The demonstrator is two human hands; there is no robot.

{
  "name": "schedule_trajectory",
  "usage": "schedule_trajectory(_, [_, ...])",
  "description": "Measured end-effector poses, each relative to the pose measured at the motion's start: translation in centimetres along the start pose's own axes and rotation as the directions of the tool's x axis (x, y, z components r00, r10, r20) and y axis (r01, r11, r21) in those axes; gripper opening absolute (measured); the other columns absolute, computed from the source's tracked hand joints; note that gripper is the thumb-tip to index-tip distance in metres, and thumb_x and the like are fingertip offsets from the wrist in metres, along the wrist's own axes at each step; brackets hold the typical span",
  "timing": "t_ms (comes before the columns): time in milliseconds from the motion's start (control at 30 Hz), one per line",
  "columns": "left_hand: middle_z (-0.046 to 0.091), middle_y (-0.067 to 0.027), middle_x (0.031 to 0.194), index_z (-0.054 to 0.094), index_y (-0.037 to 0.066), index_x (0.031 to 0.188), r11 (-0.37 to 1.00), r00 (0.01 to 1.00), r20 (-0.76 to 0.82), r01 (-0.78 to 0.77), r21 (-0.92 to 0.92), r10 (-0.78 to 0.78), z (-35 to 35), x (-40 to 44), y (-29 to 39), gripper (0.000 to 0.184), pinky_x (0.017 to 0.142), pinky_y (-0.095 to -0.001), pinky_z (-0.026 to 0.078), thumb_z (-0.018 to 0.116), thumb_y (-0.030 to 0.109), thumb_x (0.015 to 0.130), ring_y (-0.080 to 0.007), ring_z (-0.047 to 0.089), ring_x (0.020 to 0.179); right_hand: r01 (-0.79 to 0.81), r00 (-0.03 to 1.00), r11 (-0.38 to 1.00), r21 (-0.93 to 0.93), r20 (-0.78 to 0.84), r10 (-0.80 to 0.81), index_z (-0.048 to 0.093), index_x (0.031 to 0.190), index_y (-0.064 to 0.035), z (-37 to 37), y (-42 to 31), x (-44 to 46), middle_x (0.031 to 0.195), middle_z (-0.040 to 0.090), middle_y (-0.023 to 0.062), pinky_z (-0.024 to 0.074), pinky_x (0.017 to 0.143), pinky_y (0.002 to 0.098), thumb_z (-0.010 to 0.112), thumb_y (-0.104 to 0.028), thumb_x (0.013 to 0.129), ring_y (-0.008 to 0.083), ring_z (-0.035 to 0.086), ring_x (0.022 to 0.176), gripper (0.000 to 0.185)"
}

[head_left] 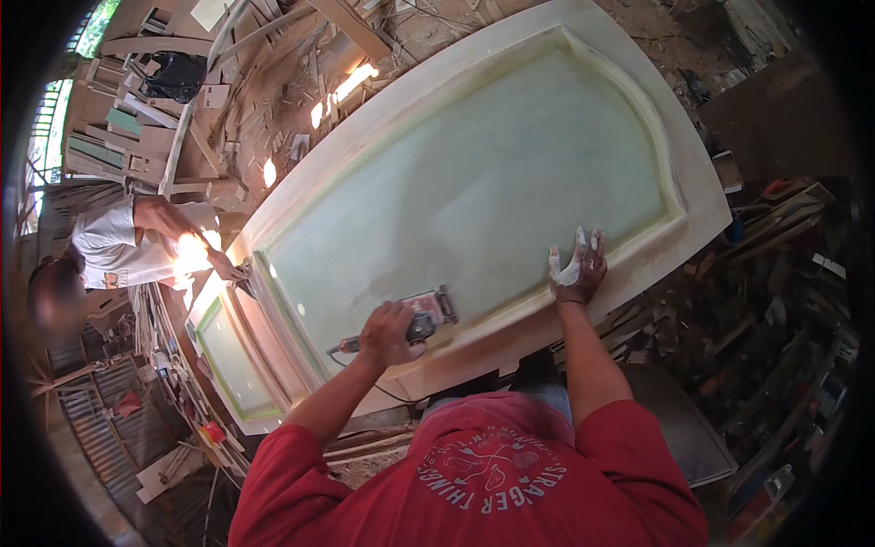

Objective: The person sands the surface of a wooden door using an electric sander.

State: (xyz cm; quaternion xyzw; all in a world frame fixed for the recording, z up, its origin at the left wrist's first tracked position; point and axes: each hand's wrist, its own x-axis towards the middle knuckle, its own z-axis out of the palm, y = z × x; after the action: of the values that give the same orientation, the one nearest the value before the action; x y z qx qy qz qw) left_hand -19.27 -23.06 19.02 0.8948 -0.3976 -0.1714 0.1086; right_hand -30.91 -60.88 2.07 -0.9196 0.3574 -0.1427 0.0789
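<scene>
My left hand is wrapped round a corded power sander, whose flat base rests on the pale green recessed panel near its lower edge. A cable runs from the back of the tool toward my body. Dusted with white powder, my right hand lies with its fingers spread on the panel's near edge, right of the sander, holding nothing. The large wooden door has a raised moulding around its green panel.
At the left a co-worker in a light shirt has a hand on the door's moulding. A smaller green panel is at the door's lower left. Wood scraps lie at the right, and offcuts and boards at the upper left.
</scene>
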Motion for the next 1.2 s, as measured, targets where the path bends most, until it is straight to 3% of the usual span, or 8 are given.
schedule_trajectory(167, [0.07, -0.0153, 0.109, 0.068, 0.003, 0.115, 0.999, 1.0, 0.006, 0.01, 0.045, -0.01, 0.1, -6.3, -6.0, 0.069, 0.089, -0.049, 0.058, 0.087, 0.034, 0.057, -0.0378, 0.067, 0.101, -0.015, 1.0, 1.0, 0.003, 0.017, 0.015, 0.053, 0.159, -0.0153, -0.2, -0.3, 0.2, 0.169, 0.046, 0.0185, 0.0405, 0.121, 0.0542, 0.074, -0.052, 0.095, 0.0369, 0.04, 0.159, 0.077])
schedule_trajectory(400, [0.072, -0.0121, 0.116, 0.07, 0.008, 0.113, 0.982, 0.979, 0.134, -0.166, 0.089, 0.153, 0.7, -10.9, -10.7, 0.068, 0.09, -0.0486, 0.06, 0.085, 0.037, 0.054, -0.0361, 0.069, 0.104, -0.017, 1.0, 1.0, -0.003, 0.012, 0.018, 0.052, 0.159, -0.0159, -0.2, -0.3, 0.0, 0.169, 0.046, 0.0182, 0.0402, 0.12, 0.0544, 0.073, -0.052, 0.095, 0.0367, 0.039, 0.159, 0.076])
schedule_trajectory(667, [0.071, -0.0144, 0.108, 0.069, 0.005, 0.119, 0.983, 0.982, 0.052, -0.183, 0.028, 0.181, -0.9, -2.3, -4.7, 0.07, 0.088, -0.0491, 0.059, 0.084, 0.033, 0.055, -0.0367, 0.069, 0.1, -0.009, 1.0, 1.0, 0.001, -0.009, 0.009, 0.053, 0.159, -0.0171, -0.1, -0.3, 0.1, 0.169, 0.046, 0.0178, 0.0411, 0.119, 0.0554, 0.073, -0.052, 0.095, 0.0365, 0.04, 0.159, 0.076])
schedule_trajectory(767, [0.069, -0.0152, 0.105, 0.067, 0.004, 0.122, 0.992, 0.993, -0.015, -0.119, 0.031, 0.119, -0.8, 1.7, -2.4, 0.071, 0.087, -0.0495, 0.058, 0.083, 0.032, 0.059, -0.0373, 0.067, 0.098, -0.004, 1.0, 1.0, -0.003, -0.012, 0.004, 0.053, 0.159, -0.0174, 0.0, -0.3, 0.1, 0.169, 0.046, 0.0174, 0.0413, 0.119, 0.0554, 0.074, -0.052, 0.094, 0.0365, 0.04, 0.159, 0.076])
schedule_trajectory(967, [0.067, -0.0143, 0.101, 0.066, 0.004, 0.109, 0.998, 0.992, -0.112, 0.057, -0.015, -0.058, -1.2, 9.9, 2.6, 0.053, 0.086, -0.0489, 0.057, 0.084, 0.03, 0.067, -0.0359, 0.066, 0.097, -0.013, 1.0, 1.0, 0.002, 0.01, 0.013, 0.053, 0.159, -0.0172, -0.2, -0.3, 0.2, 0.17, 0.045, 0.0171, 0.0407, 0.12, 0.055, 0.073, -0.052, 0.095, 0.0368, 0.039, 0.16, 0.076])
schedule_trajectory(1200, [0.066, -0.0126, 0.1, 0.065, 0.005, 0.107, 0.997, 0.985, -0.172, 0.005, -0.071, -0.017, -1.4, 16.1, 6.1, 0.052, 0.087, -0.0481, 0.057, 0.086, 0.032, 0.068, -0.0344, 0.066, 0.097, -0.013, 1.0, 1.0, 0.002, 0.015, 0.013, 0.054, 0.159, -0.0154, -0.1, -0.3, -0.2, 0.17, 0.045, 0.0175, 0.0391, 0.121, 0.055, 0.072, -0.051, 0.095, 0.0369, 0.038, 0.16, 0.075])
